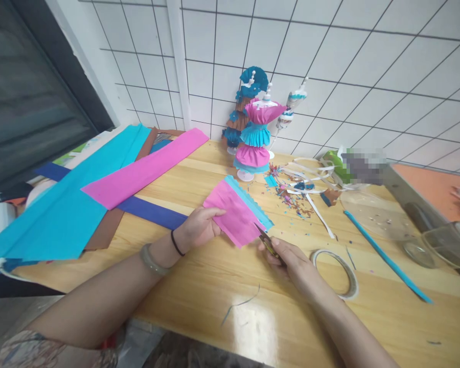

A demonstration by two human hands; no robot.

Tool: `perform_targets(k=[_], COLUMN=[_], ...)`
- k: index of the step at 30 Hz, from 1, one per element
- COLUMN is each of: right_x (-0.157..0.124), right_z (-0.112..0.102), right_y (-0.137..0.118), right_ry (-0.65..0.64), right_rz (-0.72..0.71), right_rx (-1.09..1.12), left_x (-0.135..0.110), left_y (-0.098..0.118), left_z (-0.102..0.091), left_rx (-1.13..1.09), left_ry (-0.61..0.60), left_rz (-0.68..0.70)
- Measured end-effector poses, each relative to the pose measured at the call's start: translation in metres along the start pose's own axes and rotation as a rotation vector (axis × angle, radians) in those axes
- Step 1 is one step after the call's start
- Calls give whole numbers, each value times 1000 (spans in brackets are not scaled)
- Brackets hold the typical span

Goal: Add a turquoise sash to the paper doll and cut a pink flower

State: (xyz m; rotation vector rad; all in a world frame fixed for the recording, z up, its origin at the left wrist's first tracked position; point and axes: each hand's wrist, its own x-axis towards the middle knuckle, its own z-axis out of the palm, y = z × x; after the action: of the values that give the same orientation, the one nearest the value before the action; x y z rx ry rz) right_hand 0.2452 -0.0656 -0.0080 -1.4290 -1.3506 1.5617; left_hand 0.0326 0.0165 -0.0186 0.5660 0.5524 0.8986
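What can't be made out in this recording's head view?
All in head view:
Scissors: handles mostly covered by the right hand.
Left hand: some fingertips hidden by the pink paper.
Clear container: cut off by the right edge.
Thing beside green packet: pixelated.
Scraps: too small to count.

pink sheet point(235, 212): matt paper; scissors point(266, 240): metal; table point(191, 291): smooth wood (glossy where light pools); wall point(233, 30): smooth tile

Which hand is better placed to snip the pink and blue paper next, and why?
Probably the right hand: it holds the scissors, which reach the paper's right edge. The left hand grips the paper's left side, so seems better for steadying.
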Motion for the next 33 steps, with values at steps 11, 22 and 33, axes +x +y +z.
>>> perform_targets(k=[11,22,33], right_x=[3,1,2], right_z=[-1,-2,1], right_y=[3,0,-1], right_ry=[14,7,12], right_rz=[21,12,24], right_rx=[31,6,-3], left_x=[0,1,1], left_y=[1,1,0], left_z=[3,1,0], left_rx=[-24,-32,-16], left_ry=[-49,-30,-76], left_rz=[-11,-29,-25])
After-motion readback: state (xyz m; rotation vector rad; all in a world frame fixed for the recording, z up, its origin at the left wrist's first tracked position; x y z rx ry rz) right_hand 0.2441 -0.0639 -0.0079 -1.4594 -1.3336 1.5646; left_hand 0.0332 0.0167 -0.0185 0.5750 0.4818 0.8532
